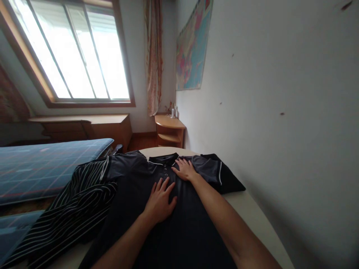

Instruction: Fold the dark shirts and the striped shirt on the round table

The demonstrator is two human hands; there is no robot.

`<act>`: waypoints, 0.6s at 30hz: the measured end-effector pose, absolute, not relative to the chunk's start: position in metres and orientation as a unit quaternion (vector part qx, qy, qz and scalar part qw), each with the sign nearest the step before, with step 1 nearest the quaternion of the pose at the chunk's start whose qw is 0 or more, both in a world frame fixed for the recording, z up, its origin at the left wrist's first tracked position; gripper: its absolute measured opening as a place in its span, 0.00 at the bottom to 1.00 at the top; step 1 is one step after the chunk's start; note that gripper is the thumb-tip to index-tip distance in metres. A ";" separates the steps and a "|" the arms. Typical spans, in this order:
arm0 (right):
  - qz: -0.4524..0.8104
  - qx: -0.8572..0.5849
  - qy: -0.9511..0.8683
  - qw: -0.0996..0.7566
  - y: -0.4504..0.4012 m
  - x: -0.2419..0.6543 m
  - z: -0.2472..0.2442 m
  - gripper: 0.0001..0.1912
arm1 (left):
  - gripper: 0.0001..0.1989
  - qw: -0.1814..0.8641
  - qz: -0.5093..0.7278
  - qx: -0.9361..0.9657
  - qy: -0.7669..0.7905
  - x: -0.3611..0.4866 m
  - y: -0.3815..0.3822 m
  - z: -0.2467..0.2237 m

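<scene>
A dark polo shirt [185, 220] with white-edged collar and sleeves lies spread face up, its collar at the far end. My left hand [160, 201] rests on its chest just below the buttons, fingers spread. Up by the right side of the collar, my right hand [184, 169] lies on the fabric with its fingers extended. Neither hand holds anything. A black and white striped garment [81, 198] lies crumpled on the left, partly under the shirt's sleeve. Black cloth [234, 182] shows beneath the right sleeve.
The pale table [260, 220] has a rounded edge beside the white wall. A blue plaid mattress [53, 164] is at the left. Farther back stand a wooden corner shelf [169, 121] with small items and a low wooden cabinet [112, 119] below the window.
</scene>
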State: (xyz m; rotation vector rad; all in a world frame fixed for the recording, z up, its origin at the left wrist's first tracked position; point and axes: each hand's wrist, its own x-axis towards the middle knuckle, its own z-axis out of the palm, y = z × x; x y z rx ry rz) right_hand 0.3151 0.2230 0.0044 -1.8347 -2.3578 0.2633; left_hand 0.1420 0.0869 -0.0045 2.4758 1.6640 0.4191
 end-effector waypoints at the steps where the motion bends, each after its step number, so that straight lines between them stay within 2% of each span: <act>1: 0.067 -0.608 -0.787 0.083 0.221 0.317 0.006 0.36 | 0.29 0.065 0.137 0.821 0.551 0.142 0.087 -0.004; 6: -0.063 -0.638 -0.751 0.160 0.203 0.342 0.026 0.23 | 0.29 0.063 0.136 0.823 0.548 0.141 0.086 -0.003; 11: -0.117 -0.733 -0.651 0.159 0.188 0.390 0.048 0.17 | 0.30 0.070 0.142 0.826 0.542 0.140 0.086 -0.004; 13: -0.121 -0.775 -0.603 0.145 0.182 0.410 0.052 0.19 | 0.31 0.069 0.137 0.828 0.540 0.140 0.087 -0.004; 18: -0.071 -0.853 -0.506 0.109 0.164 0.442 0.053 0.33 | 0.32 0.071 0.118 0.838 0.528 0.132 0.093 -0.007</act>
